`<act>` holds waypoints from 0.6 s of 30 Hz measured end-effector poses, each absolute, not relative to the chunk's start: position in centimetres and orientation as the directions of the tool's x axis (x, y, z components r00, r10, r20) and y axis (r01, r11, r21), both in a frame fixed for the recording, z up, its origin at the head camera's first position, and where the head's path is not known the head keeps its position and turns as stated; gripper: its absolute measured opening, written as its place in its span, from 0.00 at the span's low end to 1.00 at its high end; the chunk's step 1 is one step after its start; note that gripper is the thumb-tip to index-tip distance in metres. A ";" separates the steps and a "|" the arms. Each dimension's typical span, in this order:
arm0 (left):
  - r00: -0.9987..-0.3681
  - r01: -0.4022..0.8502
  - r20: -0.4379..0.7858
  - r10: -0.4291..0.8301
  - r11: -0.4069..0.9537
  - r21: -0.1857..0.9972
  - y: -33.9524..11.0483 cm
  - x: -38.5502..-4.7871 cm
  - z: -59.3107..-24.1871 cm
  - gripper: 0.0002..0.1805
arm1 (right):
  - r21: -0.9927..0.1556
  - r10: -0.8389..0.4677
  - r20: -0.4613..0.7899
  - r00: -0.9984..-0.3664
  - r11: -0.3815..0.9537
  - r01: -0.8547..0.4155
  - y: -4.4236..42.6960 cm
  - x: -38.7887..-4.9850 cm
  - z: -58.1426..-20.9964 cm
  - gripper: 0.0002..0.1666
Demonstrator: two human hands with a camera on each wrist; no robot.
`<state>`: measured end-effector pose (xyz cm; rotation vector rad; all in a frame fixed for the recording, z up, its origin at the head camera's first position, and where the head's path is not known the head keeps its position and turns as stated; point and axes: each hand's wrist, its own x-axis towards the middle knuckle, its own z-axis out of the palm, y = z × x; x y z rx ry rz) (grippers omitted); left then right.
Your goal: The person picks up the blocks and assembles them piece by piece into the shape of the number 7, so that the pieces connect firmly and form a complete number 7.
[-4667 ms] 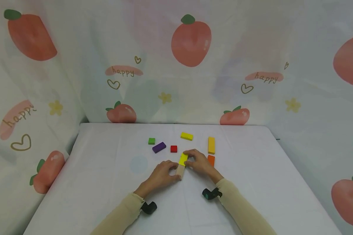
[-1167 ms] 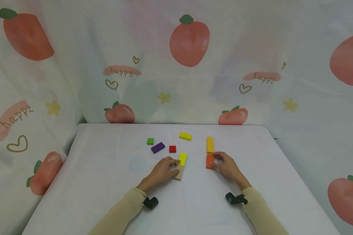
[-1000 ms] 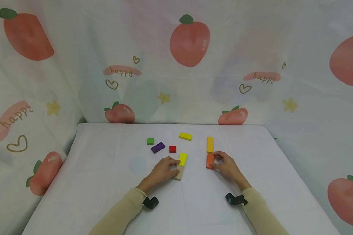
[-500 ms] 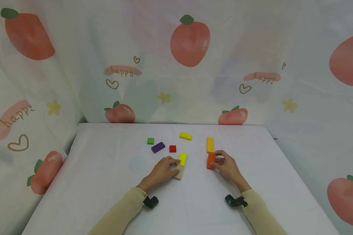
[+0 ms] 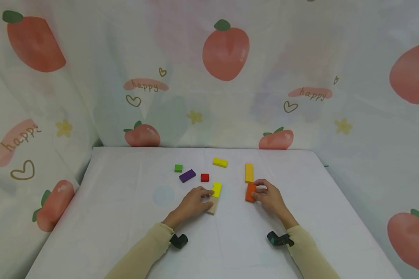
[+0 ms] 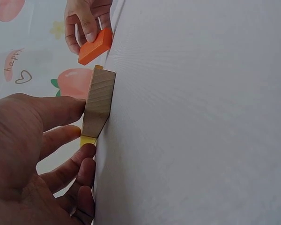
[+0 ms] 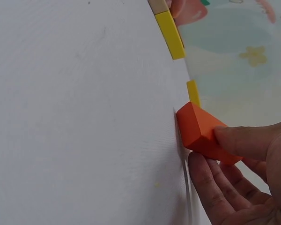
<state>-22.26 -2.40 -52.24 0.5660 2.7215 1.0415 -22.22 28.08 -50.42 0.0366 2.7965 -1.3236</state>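
Fingertips of my left hand (image 5: 192, 205) touch a yellow block (image 5: 217, 189) and the wooden block (image 5: 212, 205) joined end to end with it. The left wrist view shows the thumb of that hand (image 6: 33, 145) against the wooden block (image 6: 98, 101), other fingers by the yellow end (image 6: 88, 140). My right hand (image 5: 274, 201) pinches an orange block (image 5: 250, 192) between thumb and fingers, just in front of an amber block (image 5: 249, 173). In the right wrist view the orange block (image 7: 201, 133) is tilted in the right hand (image 7: 253, 173).
Behind the left hand lie a green block (image 5: 178, 168), a purple block (image 5: 187, 176) and a red block (image 5: 205, 177). Another yellow block (image 5: 220, 162) lies farther back. The white tabletop (image 5: 125, 186) ends at a patterned cloth backdrop (image 5: 181, 46).
Since the oldest frame, my right hand has left the yellow block, moved right and taken hold of the orange block, which has since tilted slightly. My left hand has stayed by the joined blocks.
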 end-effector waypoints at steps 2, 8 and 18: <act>-0.912 0.291 -0.021 0.409 0.682 0.671 -2.4 -22.2 -52.2 0.23 | -0.776 -0.007 -0.054 -0.999 0.630 0.037 28.1 -22.3 -50.4 0.24; -0.912 0.295 -0.017 0.410 0.683 0.668 -2.4 -22.1 -51.9 0.23 | -0.784 -0.018 -0.046 -0.999 0.620 0.025 28.1 -22.3 -50.4 0.24; -0.913 0.290 -0.023 0.407 0.687 0.666 -2.5 -21.9 -51.7 0.23 | -0.783 -0.039 -0.012 -0.999 0.622 -0.015 27.7 -22.5 -49.8 0.23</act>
